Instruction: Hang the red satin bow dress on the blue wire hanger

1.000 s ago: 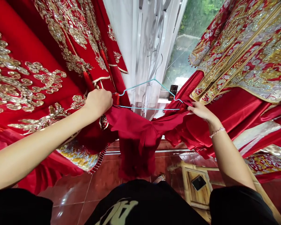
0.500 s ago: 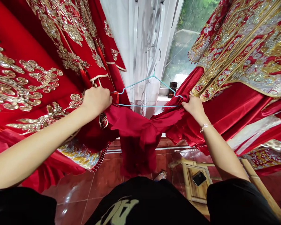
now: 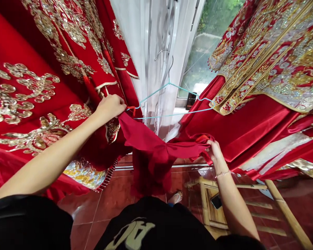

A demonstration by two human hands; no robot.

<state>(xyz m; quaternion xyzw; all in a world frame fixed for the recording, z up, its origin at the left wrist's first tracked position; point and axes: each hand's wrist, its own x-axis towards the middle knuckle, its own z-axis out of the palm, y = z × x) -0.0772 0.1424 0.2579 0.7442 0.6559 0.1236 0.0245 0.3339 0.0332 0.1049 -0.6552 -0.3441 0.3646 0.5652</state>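
A plain red garment [image 3: 151, 149] sags between my two hands below a light-blue wire hanger [image 3: 172, 100]. My left hand [image 3: 110, 107] is closed on the garment's corner and a small red loop at the hanger's left end. My right hand [image 3: 214, 150] is lower, its fingers pinched on the garment's other edge, apart from the hanger's right end. The hanger tilts in front of a white sheer curtain [image 3: 156, 52].
Red gowns with gold and silver embroidery hang on the left [image 3: 41, 86] and right [image 3: 271, 59]. A bamboo stool [image 3: 214, 205] with a phone [image 3: 217, 201] on it stands on the red tiled floor. A dark phone [image 3: 191, 100] leans on the window sill.
My right hand has dropped down from the hanger's right end, pulling the garment's edge with it. The hanger's right end now hangs bare. My left hand stays at the left end.
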